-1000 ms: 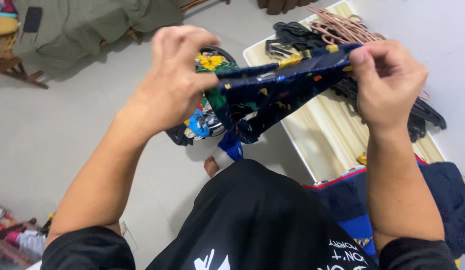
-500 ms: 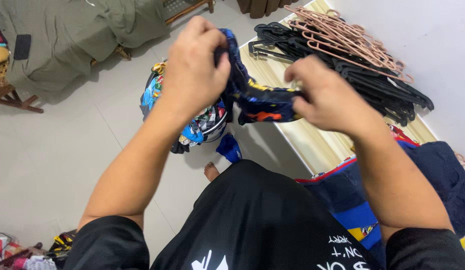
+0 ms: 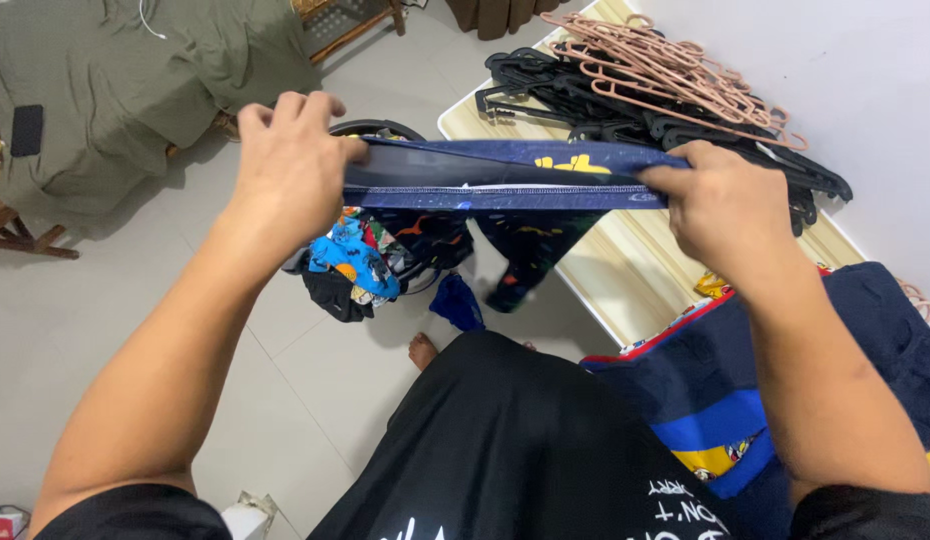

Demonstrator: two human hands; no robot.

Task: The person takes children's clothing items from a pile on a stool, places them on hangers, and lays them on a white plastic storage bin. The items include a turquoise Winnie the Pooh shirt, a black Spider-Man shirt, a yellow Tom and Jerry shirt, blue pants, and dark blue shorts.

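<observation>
Between both hands (image 3: 285,175) (image 3: 725,210), a navy garment (image 3: 505,180), seemingly stretched taut.

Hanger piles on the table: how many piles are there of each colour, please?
Black hanger pile: 1
Pink hanger pile: 1
Total: 2 piles on the table. Single hangers are too tangled to count.

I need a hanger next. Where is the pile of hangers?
In the head view, the hangers lie heaped at upper right on the pale table by the white wall, just beyond the right hand.
</observation>
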